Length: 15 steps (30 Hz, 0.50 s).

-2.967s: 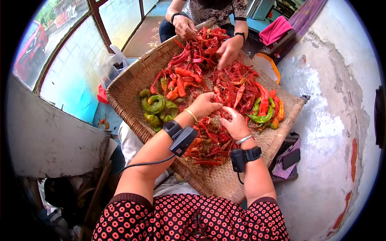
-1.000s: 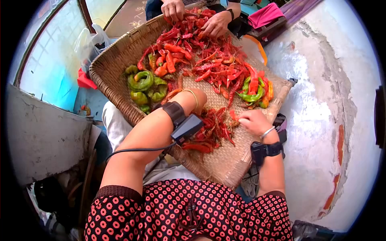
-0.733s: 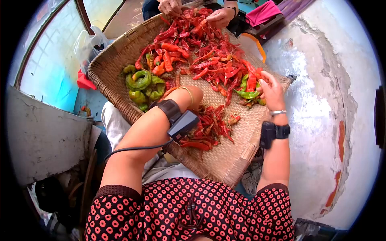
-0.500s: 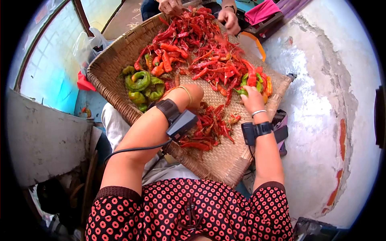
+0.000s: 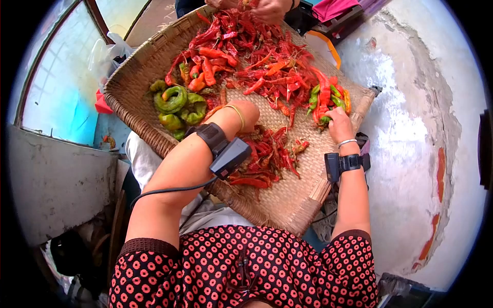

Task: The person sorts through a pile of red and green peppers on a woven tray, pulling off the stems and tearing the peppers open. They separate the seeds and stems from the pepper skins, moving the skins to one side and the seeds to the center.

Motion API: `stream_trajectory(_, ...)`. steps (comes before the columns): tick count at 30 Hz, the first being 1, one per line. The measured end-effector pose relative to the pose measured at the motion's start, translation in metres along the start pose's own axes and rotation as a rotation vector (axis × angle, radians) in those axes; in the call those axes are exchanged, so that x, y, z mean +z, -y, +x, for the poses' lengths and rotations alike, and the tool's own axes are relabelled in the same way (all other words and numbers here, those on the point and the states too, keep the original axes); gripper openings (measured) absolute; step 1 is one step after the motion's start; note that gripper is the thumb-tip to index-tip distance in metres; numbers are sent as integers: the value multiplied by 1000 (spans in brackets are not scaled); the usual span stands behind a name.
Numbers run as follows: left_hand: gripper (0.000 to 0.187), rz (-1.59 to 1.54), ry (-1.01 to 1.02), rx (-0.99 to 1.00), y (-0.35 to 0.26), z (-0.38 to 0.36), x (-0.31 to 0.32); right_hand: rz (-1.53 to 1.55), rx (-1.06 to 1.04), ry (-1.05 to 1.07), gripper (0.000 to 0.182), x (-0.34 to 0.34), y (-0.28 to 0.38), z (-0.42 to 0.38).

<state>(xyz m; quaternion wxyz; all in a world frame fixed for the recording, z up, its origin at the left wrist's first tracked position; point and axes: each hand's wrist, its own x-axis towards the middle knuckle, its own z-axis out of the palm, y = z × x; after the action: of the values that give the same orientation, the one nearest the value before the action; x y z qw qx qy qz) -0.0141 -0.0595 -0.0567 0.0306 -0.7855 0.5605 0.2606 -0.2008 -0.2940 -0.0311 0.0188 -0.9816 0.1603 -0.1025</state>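
Observation:
A woven basket tray (image 5: 287,203) holds several piles of peppers. My left hand (image 5: 247,117) is over its middle, between the green peppers (image 5: 174,100) and a small pile of dried red peppers (image 5: 264,154); its fingers are hidden behind the hand. My right hand (image 5: 340,123) is at the right side of the tray, fingers closed at the lower end of a bunch of red, green and orange peppers (image 5: 323,92). Whether it grips one of them is too small to tell. A large red pile (image 5: 277,66) lies beyond both hands.
Another person's hands (image 5: 269,10) are over the tray's far edge. A plastic bag (image 5: 105,56) is beyond the left rim. A cracked wall (image 5: 405,154) stands on the right, and a pink cloth (image 5: 334,7) lies at the top right.
My right hand has moved right and slightly down, staying by the mixed peppers. The other person's hands have come closer together over the pile. My left hand has hardly moved.

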Motion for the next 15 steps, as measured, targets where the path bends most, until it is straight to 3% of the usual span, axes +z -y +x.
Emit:
stream_trajectory(6, 21, -9, 48, 5, 2, -1, -3, -98, -7, 212, 12, -8, -3, -5)
stream_trajectory(8, 21, -28, 32, -2, -1, -7, -7, -303, 13, 285, 13, -12, 2, -5)
stream_trajectory(13, 20, -40, -62, 27, -2, -7, -7, -63, -110, 133, 17, -14, 12, -5)
stream_trajectory(15, 19, -177, -129, 90, -3, -15, -17, -199, 63, 178, 14, -30, 34, -1)
